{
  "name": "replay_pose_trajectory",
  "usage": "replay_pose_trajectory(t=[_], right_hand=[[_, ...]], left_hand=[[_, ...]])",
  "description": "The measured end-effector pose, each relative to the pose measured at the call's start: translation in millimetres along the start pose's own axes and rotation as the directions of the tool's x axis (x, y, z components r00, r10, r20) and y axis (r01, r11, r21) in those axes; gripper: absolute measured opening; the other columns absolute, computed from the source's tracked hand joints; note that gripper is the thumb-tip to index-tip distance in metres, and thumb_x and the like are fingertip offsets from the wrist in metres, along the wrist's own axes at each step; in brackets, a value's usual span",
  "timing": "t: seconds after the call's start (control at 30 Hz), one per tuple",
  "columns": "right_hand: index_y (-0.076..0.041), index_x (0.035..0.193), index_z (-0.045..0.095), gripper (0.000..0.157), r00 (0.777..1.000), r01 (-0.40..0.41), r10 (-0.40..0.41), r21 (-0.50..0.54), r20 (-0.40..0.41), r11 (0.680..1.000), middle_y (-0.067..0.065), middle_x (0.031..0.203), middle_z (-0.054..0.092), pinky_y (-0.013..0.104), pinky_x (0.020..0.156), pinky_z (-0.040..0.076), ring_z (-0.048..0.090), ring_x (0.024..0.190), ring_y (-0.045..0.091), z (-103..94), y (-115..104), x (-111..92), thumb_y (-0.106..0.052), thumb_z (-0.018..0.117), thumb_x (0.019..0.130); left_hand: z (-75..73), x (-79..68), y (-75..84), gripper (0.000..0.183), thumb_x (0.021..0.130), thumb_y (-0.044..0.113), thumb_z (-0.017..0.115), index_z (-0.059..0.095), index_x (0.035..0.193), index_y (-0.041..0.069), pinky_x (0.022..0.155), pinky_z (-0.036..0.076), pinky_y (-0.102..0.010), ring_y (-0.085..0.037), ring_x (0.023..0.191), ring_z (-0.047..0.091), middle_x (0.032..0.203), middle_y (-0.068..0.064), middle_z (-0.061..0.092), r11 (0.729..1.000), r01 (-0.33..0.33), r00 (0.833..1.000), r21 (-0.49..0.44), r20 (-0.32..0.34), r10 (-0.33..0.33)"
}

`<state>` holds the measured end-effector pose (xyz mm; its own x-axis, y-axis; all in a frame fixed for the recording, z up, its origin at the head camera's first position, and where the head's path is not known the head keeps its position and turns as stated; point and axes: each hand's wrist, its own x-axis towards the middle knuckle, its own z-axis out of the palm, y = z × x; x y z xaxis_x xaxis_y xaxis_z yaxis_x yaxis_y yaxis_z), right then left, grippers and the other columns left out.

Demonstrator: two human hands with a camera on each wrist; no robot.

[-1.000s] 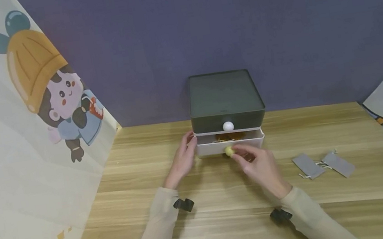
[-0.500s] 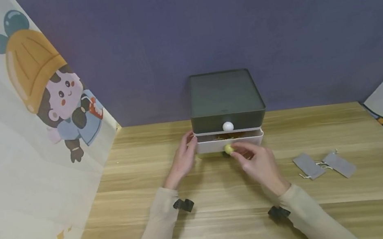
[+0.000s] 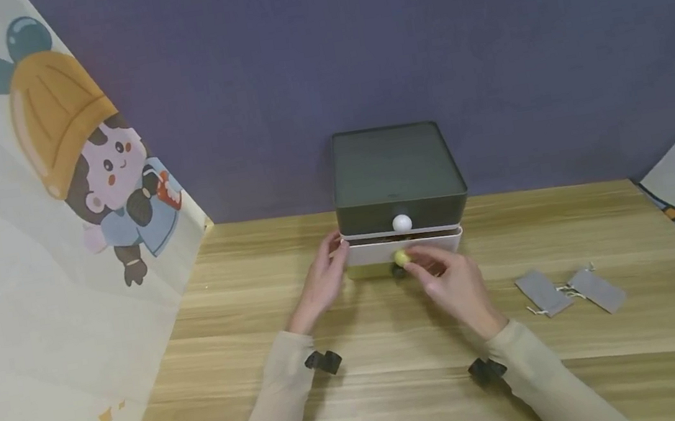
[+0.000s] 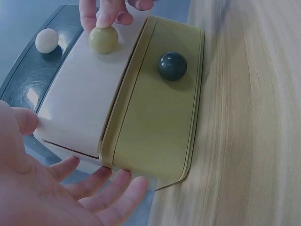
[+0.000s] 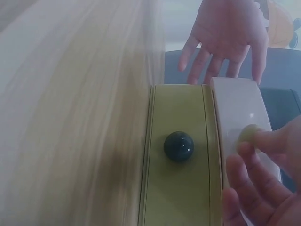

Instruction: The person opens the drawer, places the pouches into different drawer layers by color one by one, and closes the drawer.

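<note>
A small drawer box [image 3: 398, 165] with a dark green top stands against the back wall. Its white middle drawer [image 3: 370, 254] sticks out slightly, leaving a thin gap above its front. My right hand [image 3: 453, 284] pinches that drawer's round yellow knob [image 4: 104, 40] between thumb and fingers. At the box's left side rests my left hand [image 3: 324, 281], its fingers extended along the side and the thumb near the drawer's front corner. Below lies the olive bottom drawer [image 4: 153, 113] with a dark green knob [image 5: 178, 146]. The dark top drawer carries a white knob [image 3: 401, 223].
Two grey drawstring pouches, a left one [image 3: 544, 293] and a right one [image 3: 597, 289], lie on the wooden table [image 3: 406, 404] to the right. A purple wall [image 3: 241, 94] rises behind the box, and a white wall with a cartoon figure [image 3: 114, 164] stands on the left.
The right hand has pushed the white drawer inward, away from me, so the opening above it has narrowed and its contents are nearly hidden. The left hand has stayed at the box's side.
</note>
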<state>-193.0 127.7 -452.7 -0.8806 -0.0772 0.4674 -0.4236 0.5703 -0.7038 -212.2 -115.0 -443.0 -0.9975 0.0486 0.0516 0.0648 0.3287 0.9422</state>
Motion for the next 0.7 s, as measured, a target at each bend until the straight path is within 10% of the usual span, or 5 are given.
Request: replay_pose_trajectory(t=[0.7], right_hand=[[-0.015, 0.115, 0.083, 0.024, 0.999, -0.024, 0.024, -0.013, -0.022, 1.000, 0.002, 0.094, 0.083, 0.019, 0.068, 0.057, 0.076, 0.076, 0.015, 6.6, 3.4, 9.3, -0.018, 0.085, 0.092]], left_hand=[[-0.4, -3.8, -1.0, 0.065, 0.114, 0.040, 0.045, 0.029, 0.167, 0.008, 0.118, 0.048, -0.057, -0.043, 0.145, 0.053, 0.165, -0.021, 0.044, 1.000, -0.009, 0.999, -0.006, 0.053, 0.010]])
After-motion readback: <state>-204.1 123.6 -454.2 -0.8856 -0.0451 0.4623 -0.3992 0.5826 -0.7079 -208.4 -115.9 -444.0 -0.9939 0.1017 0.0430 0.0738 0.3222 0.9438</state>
